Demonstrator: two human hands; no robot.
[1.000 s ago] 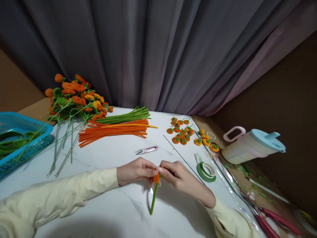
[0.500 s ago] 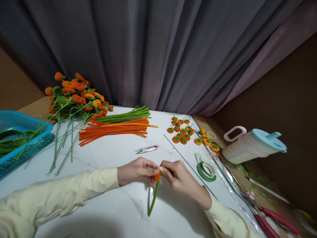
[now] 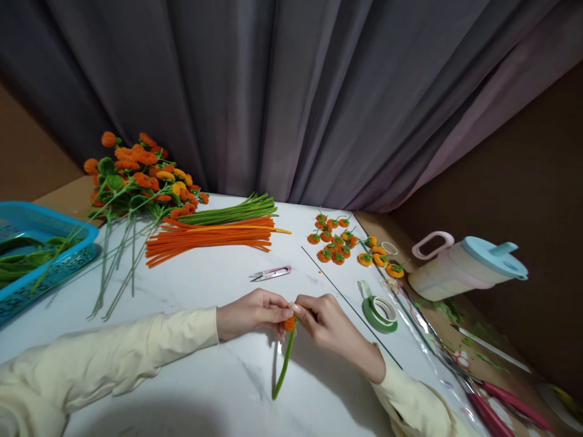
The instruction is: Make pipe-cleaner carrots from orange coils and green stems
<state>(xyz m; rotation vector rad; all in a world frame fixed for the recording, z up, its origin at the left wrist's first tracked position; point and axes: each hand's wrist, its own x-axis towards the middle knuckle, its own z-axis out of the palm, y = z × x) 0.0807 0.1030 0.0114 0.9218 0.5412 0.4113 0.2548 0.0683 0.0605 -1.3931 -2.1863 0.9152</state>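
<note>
Between my two hands is a small orange pipe-cleaner flower (image 3: 289,323), held just above the white tabletop. My left hand (image 3: 259,314) is closed on it, thumb and fingers pinching its left side. My right hand (image 3: 328,325) pinches at the flower's top, where a green pipe cleaner (image 3: 283,370) is attached; its long end bends and hangs below the flower. The fingertips hide much of the joint. Thread snips (image 3: 271,274) lie just beyond my left hand.
Behind are bundled orange pipe cleaners (image 3: 209,241), green pipe cleaners (image 3: 232,210) and finished flowers (image 3: 141,164). A blue basket (image 3: 86,243) stands left. Small orange flower heads (image 3: 337,258), green tape (image 3: 380,321), a lidded cup (image 3: 455,273) and red-handled pliers (image 3: 510,400) lie right.
Both hands stay in nearly the same place. The hanging green pipe cleaner has shifted slightly to the right and bows a little more.
</note>
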